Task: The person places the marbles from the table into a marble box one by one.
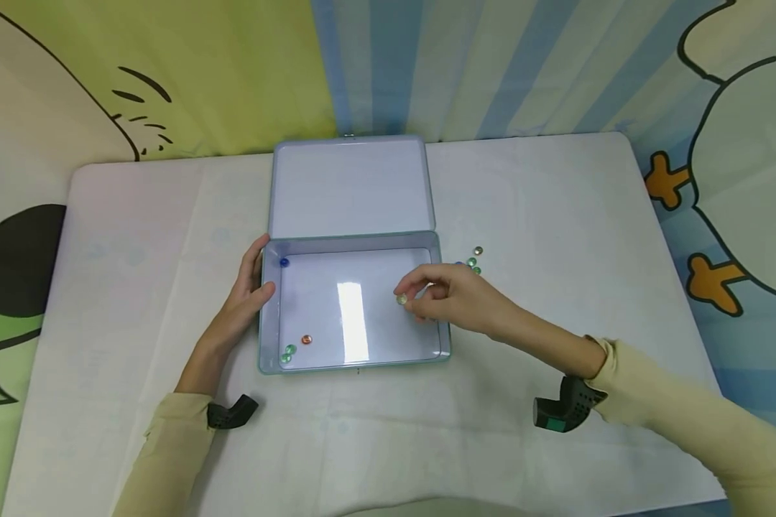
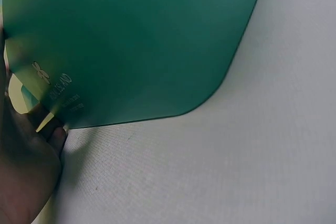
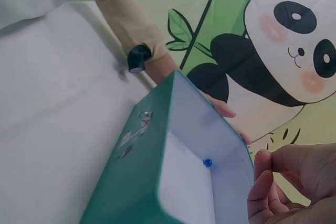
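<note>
Head cam: we've got our right grip (image 1: 451, 296) pinching a greenish bead (image 1: 402, 299) over the open box (image 1: 394, 334), left grip (image 1: 241, 294) wide against its side.

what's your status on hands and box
Left hand touching left side of box. Right hand pinching pale bead over box. Lid open, nothing visibly in the way.

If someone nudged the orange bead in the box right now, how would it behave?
The orange bead would probably slide easily, being small and lying on the glossy floor of the box. Its shiny, rounded surface may make it slippery to pinch. A gentle push probably wouldn't send it out, since raised walls surround it.
</note>
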A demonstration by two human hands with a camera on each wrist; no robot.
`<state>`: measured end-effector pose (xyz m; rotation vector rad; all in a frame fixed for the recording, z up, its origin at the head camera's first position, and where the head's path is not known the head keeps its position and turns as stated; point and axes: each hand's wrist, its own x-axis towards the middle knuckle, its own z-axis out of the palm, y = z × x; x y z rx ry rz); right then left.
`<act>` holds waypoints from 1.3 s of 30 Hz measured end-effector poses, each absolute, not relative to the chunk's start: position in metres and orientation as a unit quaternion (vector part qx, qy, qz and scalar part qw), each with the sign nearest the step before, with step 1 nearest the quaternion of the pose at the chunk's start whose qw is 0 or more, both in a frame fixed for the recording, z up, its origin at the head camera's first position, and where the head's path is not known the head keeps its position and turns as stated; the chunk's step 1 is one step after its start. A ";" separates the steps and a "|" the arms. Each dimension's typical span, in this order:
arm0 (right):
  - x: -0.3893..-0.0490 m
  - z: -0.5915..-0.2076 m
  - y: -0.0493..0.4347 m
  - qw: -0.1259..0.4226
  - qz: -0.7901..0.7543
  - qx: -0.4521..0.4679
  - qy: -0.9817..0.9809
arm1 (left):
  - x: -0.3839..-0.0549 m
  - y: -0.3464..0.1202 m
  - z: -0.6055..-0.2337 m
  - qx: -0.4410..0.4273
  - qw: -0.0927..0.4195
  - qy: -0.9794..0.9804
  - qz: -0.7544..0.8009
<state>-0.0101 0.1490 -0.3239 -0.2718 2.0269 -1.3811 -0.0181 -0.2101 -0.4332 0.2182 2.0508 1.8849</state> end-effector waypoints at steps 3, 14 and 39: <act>-0.021 -0.323 0.137 0.344 -0.539 -0.093 0.763 | -0.019 -0.209 -0.434 0.075 0.173 0.723 0.664; -0.058 -0.333 0.094 0.388 -0.553 -0.079 0.733 | -0.020 -0.208 -0.434 0.078 0.175 0.716 0.671; -0.070 -0.367 0.038 0.440 -0.463 -0.128 0.758 | -0.019 -0.209 -0.433 0.068 0.178 0.717 0.670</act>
